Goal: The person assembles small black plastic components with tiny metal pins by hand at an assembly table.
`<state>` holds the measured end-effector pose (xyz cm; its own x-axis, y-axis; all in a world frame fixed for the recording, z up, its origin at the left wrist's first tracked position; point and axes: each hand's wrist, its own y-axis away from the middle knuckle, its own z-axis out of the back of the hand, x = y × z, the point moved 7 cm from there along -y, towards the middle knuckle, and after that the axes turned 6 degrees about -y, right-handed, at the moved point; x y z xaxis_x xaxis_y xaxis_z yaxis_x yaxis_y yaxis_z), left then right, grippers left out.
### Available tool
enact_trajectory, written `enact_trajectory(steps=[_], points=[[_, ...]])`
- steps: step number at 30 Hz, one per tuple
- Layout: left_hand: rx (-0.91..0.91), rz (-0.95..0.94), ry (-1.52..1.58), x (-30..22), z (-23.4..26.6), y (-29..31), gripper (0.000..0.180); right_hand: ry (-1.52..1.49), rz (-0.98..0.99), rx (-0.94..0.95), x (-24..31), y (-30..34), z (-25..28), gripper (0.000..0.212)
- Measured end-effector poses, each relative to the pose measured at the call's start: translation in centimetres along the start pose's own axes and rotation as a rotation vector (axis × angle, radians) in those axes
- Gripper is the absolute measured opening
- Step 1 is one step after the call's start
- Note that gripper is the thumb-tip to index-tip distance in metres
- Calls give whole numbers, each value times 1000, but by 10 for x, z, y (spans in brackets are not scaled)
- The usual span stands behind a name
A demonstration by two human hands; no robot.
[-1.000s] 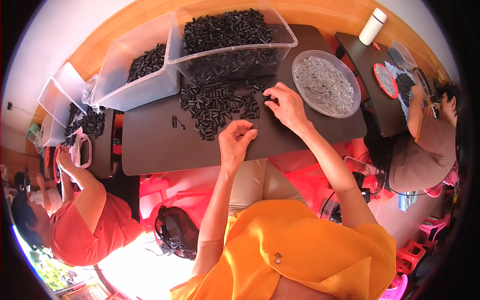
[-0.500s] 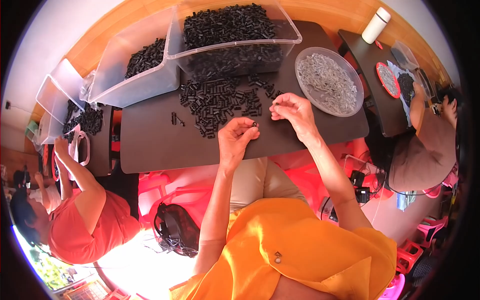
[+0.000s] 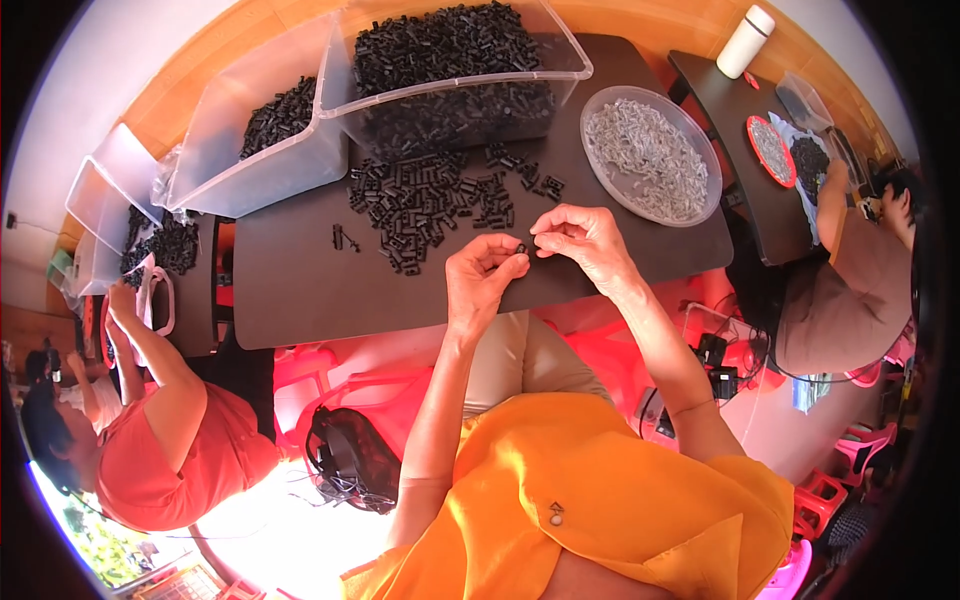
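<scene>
1. We sit at a dark table [image 3: 300, 300].
2. Our left hand [image 3: 480, 275] pinches a small black part [image 3: 521, 247]; our right hand [image 3: 585, 240] pinches something tiny (too small to tell).
3. We think we are joining them; next needs careful lining up.

Held a small black part [image 3: 521, 247] pinched between left hand [image 3: 482, 278] and right hand [image 3: 585, 240], fingertips meeting above the dark table [image 3: 300, 290]. Lay at 11 o'clock of the hands: a loose pile of black parts [image 3: 430, 200]. Stood at 12 o'clock: a clear bin [image 3: 455, 70] heaped with them. Sat at 1 o'clock: a round bowl [image 3: 648, 155] of pale pieces.
</scene>
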<state>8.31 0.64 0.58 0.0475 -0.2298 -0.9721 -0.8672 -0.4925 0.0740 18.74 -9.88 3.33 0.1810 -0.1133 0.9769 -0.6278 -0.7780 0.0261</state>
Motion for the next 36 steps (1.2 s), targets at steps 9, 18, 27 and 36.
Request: enact_trajectory(steps=[9, 18, 27, 36], points=[[18, -14, -2, -1, 0, 1, 16, 112, 27, 7, 3, 5, -10, 8], [20, -10, -15, 3, 0, 3, 17, 452, 211, 63, 23, 6, -21, 4], [29, -9, -83, 5, -2, 2, 16, 708, 246, 169, 40, 2, -35, 9], [31, -2, -57, 5, -1, 0, 15, 755, 280, 141, 42, 2, -40, 11]])
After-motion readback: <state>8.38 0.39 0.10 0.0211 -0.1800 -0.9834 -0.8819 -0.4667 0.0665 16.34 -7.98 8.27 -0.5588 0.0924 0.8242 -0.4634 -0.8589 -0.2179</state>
